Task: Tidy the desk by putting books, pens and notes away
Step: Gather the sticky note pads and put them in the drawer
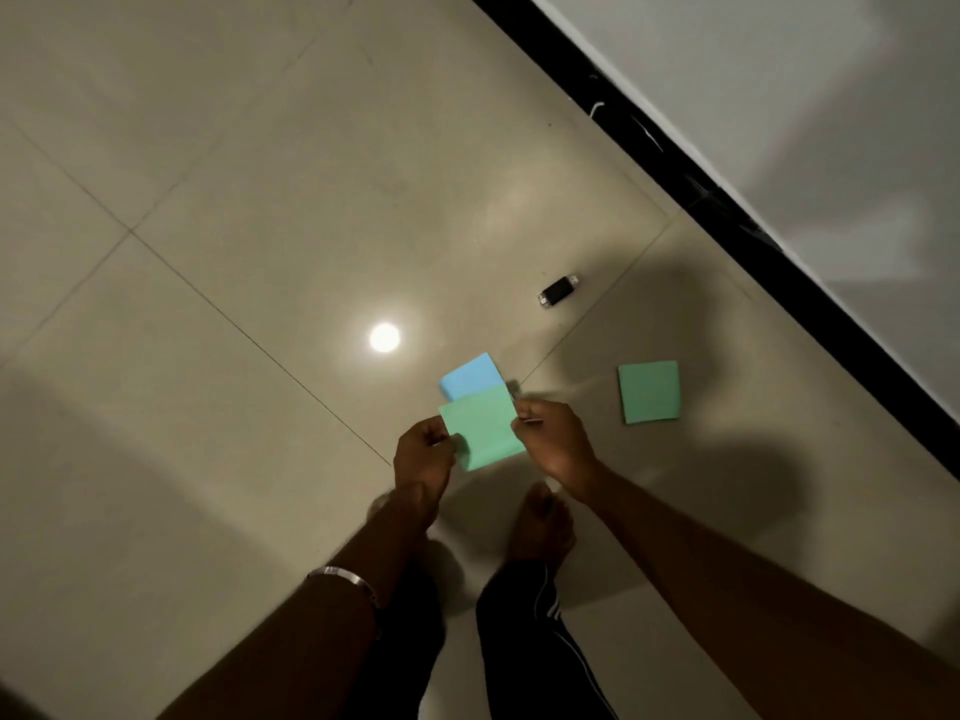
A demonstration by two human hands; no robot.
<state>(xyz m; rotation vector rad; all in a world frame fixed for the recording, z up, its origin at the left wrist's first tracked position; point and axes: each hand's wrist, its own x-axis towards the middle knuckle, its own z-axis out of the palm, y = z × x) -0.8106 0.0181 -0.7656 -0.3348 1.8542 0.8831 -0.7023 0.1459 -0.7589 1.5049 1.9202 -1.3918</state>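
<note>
head view looks down on a glossy tiled floor [218, 163] with a black skirting strip [696, 174] along a pale wall [810, 96]; no desk shows here. the person stands barefoot, both arms reaching down in front.

the left hand [421, 459] pinches the left edge of a green sticky note [483, 433], thumb on top, and the right hand [556, 444] pinches its right edge, so both grips are closed on the same sheet, held above the floor. a blue sticky note [471, 376] peeks out behind its upper edge; i cannot tell whether it lies in the hands or on the floor.

the step in hand looks like gathering loose notes into one stack. to do it well, square the held sheets edge to edge, pass them to one hand, and free the other for picking up.

a second green sticky note [649, 392] lies flat on the floor to the right, well apart from the hands. a small black usb drive [558, 291] lies further off, near the wall. flat paper on smooth tile probably needs an edge lifted with a fingernail. a bright lamp reflection [384, 337] glares beside the notes; nothing blocks the reach.
</note>
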